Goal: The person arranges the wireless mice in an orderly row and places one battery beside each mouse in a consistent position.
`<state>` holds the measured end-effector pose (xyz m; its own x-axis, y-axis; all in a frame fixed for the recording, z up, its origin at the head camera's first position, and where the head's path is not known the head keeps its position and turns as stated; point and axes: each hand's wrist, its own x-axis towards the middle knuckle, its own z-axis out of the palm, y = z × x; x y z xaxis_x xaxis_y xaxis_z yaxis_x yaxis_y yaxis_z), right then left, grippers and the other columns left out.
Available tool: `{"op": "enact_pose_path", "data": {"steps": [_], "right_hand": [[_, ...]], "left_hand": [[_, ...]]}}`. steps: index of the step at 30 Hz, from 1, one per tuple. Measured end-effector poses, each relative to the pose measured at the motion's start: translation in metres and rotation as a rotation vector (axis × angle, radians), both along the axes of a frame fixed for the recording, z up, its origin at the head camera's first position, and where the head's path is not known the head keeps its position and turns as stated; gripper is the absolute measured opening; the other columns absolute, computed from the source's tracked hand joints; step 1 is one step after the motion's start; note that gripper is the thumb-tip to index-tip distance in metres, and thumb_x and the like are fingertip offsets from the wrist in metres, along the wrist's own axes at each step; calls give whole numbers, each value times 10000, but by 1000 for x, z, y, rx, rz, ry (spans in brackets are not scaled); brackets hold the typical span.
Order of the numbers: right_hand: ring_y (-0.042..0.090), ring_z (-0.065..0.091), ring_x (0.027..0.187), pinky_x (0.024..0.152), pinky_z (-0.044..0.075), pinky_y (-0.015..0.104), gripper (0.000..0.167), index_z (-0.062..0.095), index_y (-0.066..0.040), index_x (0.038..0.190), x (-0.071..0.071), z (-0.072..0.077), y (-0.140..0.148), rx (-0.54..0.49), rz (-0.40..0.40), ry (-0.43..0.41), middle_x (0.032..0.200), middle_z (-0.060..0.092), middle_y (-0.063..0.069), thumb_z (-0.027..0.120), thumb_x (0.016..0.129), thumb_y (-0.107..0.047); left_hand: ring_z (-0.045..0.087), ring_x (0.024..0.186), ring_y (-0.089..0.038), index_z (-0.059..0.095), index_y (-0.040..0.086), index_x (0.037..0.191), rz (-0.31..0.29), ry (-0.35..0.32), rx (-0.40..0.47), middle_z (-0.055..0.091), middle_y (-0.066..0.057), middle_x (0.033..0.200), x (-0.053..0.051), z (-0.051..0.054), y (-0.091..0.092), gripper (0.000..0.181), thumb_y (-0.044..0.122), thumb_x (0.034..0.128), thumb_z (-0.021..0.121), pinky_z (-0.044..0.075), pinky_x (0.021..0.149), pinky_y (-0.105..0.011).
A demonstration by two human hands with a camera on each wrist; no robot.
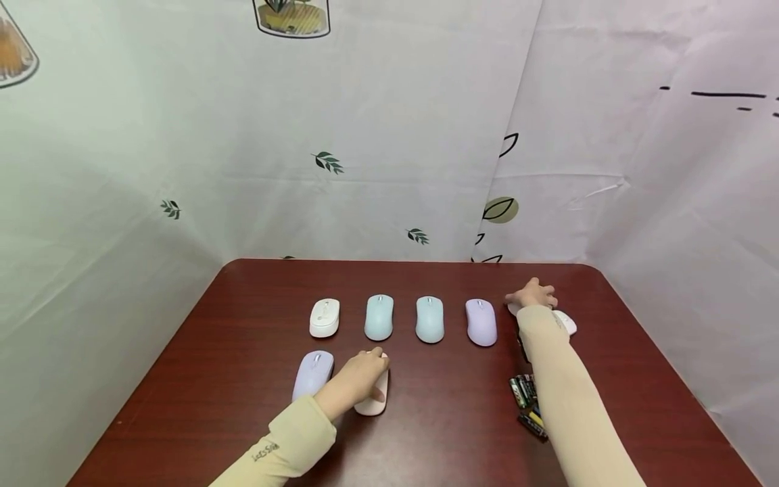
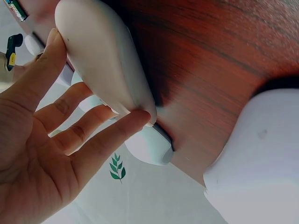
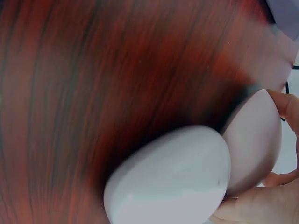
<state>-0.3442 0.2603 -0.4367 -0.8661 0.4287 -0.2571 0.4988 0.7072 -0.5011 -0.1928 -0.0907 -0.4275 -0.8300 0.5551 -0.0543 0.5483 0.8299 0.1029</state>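
Observation:
Near the middle of the table, my left hand point(image 1: 359, 380) holds a pale pinkish-white computer mouse point(image 1: 372, 406). In the left wrist view its thumb and fingers grip opposite edges of that mouse point(image 2: 98, 51). At the back right, my right hand point(image 1: 532, 294) has its fingers around the sides of another pale pinkish mouse point(image 3: 254, 140). A white mouse point(image 3: 173, 182) lies right against that one, on the near side in the right wrist view. Beside the left hand rests a lavender mouse point(image 1: 313, 374).
Along the back stand a white mouse point(image 1: 324, 318), two light blue mice point(image 1: 379, 318) point(image 1: 430, 320) and a purple mouse point(image 1: 481, 322). Several batteries point(image 1: 522, 392) lie by the right forearm, which partly covers them. A patterned cloth point(image 1: 389, 135) hangs behind the dark red table point(image 1: 450, 433).

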Motion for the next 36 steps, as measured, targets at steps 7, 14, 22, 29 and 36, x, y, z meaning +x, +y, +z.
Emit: {"op": "enact_pose_path", "data": {"steps": [7, 14, 22, 29, 36], "right_hand": [[609, 237, 1219, 1011, 279, 617, 723, 242, 109, 1347, 7, 15, 2, -20, 31, 65, 1322, 195, 419, 624, 844, -243], [584, 226, 1221, 986, 296, 612, 721, 290, 51, 1354, 11, 25, 5, -77, 51, 154, 1323, 204, 390, 654, 779, -187], [593, 215, 1203, 942, 336, 637, 759, 287, 46, 1374, 12, 31, 4, -52, 151, 184, 1315, 207, 405, 669, 769, -207], [601, 192, 1183, 948, 296, 637, 794, 295, 63, 1387, 22, 38, -5, -62, 275, 225, 1322, 219, 418, 703, 753, -187], [599, 221, 1189, 953, 266, 639, 803, 315, 43, 1395, 34, 38, -14, -98, 351, 291, 1357, 254, 397, 722, 741, -183]], "left_hand": [[580, 789, -275, 639, 69, 895, -5, 1, 15, 552, -59, 884, 0, 0, 0, 394, 263, 619, 843, 495, 669, -349], [584, 794, -284, 637, 64, 889, -8, 5, 20, 552, -65, 889, -1, -1, 0, 391, 252, 618, 848, 499, 661, -357], [577, 796, -282, 640, 63, 906, -9, -9, 17, 550, -68, 892, -2, -3, -1, 397, 260, 626, 841, 496, 668, -361], [577, 807, -291, 643, 52, 919, -6, -20, 20, 553, -75, 903, 0, -2, -2, 405, 251, 625, 839, 496, 683, -371], [582, 815, -301, 639, 44, 931, -3, -20, 16, 558, -83, 916, 0, 0, 0, 417, 253, 630, 839, 499, 687, -379]]}}
